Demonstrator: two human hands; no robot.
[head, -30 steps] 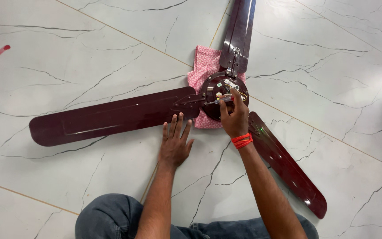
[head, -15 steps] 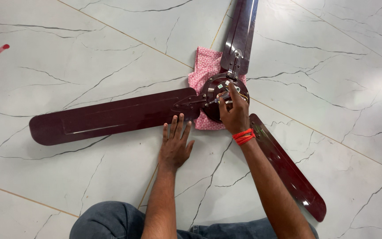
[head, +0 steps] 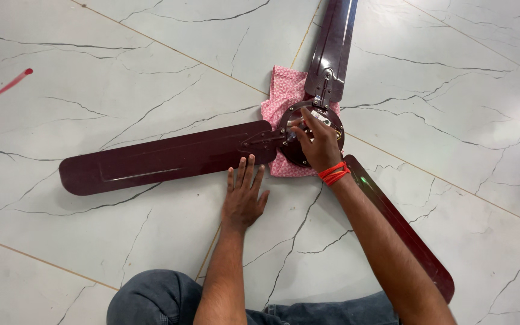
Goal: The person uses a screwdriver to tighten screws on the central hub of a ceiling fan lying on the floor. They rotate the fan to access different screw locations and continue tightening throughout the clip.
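Note:
A dark maroon ceiling fan lies on the floor, its round motor hub (head: 299,157) resting on a pink patterned cloth (head: 283,90). One blade (head: 164,161) points left, another (head: 334,42) points away, and a third (head: 404,232) runs toward the lower right under my right forearm. My right hand (head: 315,139), an orange thread band on its wrist, rests on the hub with fingers curled over its centre. My left hand (head: 244,195) lies flat on the floor, fingers spread, its tips touching the left blade's near edge.
The floor is white marble-look tile (head: 121,78) with dark veins and thin grout lines. A red streak (head: 10,84) marks the tile at far left. My knee in blue-grey trousers (head: 151,301) is at the bottom edge.
My right hand has slid further onto the hub's centre, fingers curling over it. My left hand has stayed flat by the left blade. The view has shifted slightly.

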